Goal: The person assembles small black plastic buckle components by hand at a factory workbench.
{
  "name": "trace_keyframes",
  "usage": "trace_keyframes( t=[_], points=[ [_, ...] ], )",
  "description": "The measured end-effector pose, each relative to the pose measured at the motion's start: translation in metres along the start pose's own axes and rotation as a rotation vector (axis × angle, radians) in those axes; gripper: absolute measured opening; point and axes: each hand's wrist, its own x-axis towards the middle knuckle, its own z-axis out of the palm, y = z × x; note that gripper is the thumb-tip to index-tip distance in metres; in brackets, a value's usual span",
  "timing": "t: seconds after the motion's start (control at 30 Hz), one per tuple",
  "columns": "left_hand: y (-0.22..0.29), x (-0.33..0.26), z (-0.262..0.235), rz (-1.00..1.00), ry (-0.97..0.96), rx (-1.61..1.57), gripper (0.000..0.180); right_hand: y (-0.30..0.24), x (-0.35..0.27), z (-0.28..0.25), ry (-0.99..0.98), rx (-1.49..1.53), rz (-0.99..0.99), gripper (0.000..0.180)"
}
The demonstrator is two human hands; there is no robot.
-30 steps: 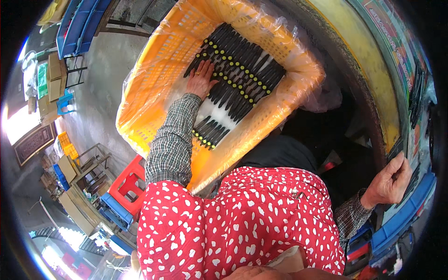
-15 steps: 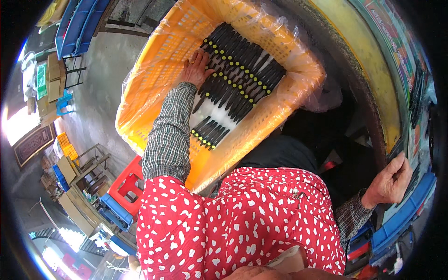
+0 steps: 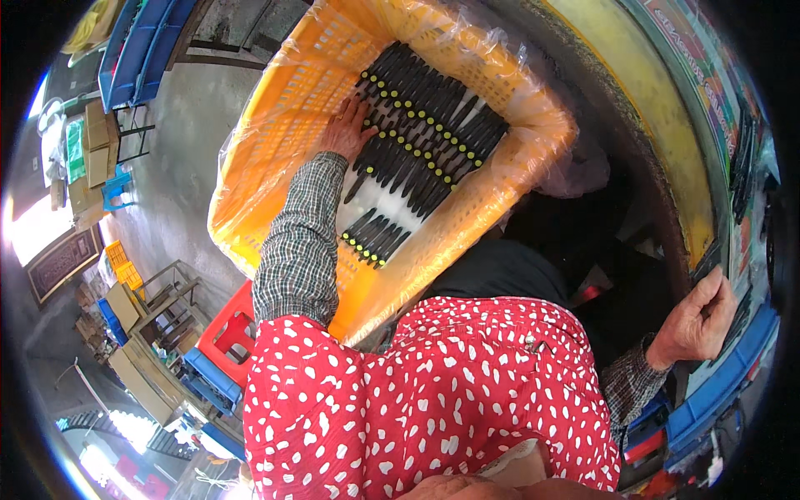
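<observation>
Inside a yellow plastic crate point(image 3: 275, 158) lined with clear film, slim black tapered pieces point(image 3: 417, 177) with yellow-green round ends lie in close rows over a white layer. My left hand point(image 3: 345, 132) rests at the left end of these rows, its fingers stretched out and the thumb apart. It touches the pieces and grips nothing that I can see. Far to the right, my right hand point(image 3: 702, 318) is closed by the edge of a worktable. A dark flat bit shows at its fingertips; whether the fingers hold it I cannot tell.
The worktable point(image 3: 692, 175) with a worn yellow rim curves along the right, with printed sheets and dark slim pieces on it. A blue tray point(image 3: 723, 387) lies near my right wrist. At the left are a red stool point(image 3: 229, 335), wooden benches and cardboard boxes point(image 3: 98, 146).
Both hands stay nearly where they were. My left hand shifts very slightly over the rows, and the whole view tilts a little.
</observation>
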Motion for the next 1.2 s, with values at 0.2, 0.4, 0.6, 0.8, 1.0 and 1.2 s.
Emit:
trace_keyframes(
  t=[0.2,0.4,0.6,0.8,1.0,1.2],
  points=[
    [0.001,-0.012,-0.005,0.021,0.026,0.079,0.063,0.000,0.001,0.001,0.006,-0.007,-0.039,0.009],
    [0.012,-0.049,-0.017,-0.137,0.112,-0.079,0.056,0.002,-0.001,0.001,0.001,0.013,-0.007,0.008],
    [0.013,-0.105,0.007,-0.303,0.127,-0.200,0.031,0.001,0.000,0.005,0.017,0.066,-0.036,0.008],
    [0.036,-0.119,0.015,-0.437,-0.125,-0.188,0.031,0.000,0.000,0.011,0.025,0.036,-0.075,0.008],
    [0.032,-0.119,0.028,-0.509,-0.117,-0.188,0.026,-0.002,0.000,0.015,0.040,0.041,-0.088,0.008],
    [0.019,-0.114,0.009,-0.445,-0.081,-0.295,0.023,-0.004,0.000,0.018,0.043,0.045,-0.098,0.009]
  ],
)
